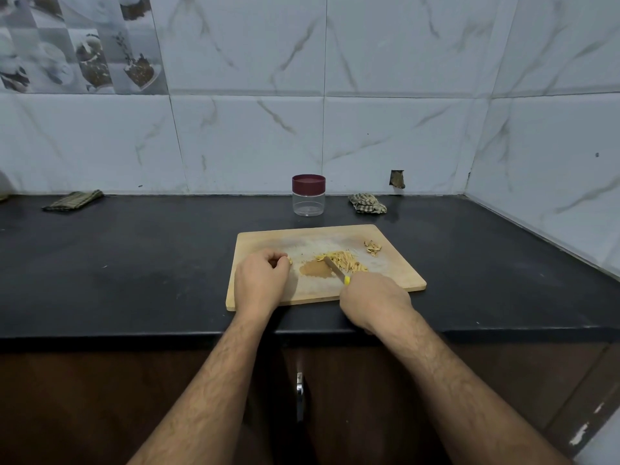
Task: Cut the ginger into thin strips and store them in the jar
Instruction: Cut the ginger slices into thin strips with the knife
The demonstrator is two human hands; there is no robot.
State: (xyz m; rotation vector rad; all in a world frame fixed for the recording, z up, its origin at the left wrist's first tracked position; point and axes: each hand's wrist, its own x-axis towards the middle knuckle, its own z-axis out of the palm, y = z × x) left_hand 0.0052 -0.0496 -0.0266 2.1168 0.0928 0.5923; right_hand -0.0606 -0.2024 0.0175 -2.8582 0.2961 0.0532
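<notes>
Right grip [375, 298] clamps the knife [335, 269]; left grip [261, 280] pinches a ginger piece [289, 260].

White marble-veined wall tiles [385, 62] behind and right; patterned tiles [77, 41] upper left; black surface [134, 263]; brown cabinet doors [100, 397] below; dim light.

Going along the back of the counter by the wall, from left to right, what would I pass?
Folded striped cloth → clear jar with its maroon lid on → crumpled checked cloth.
</notes>
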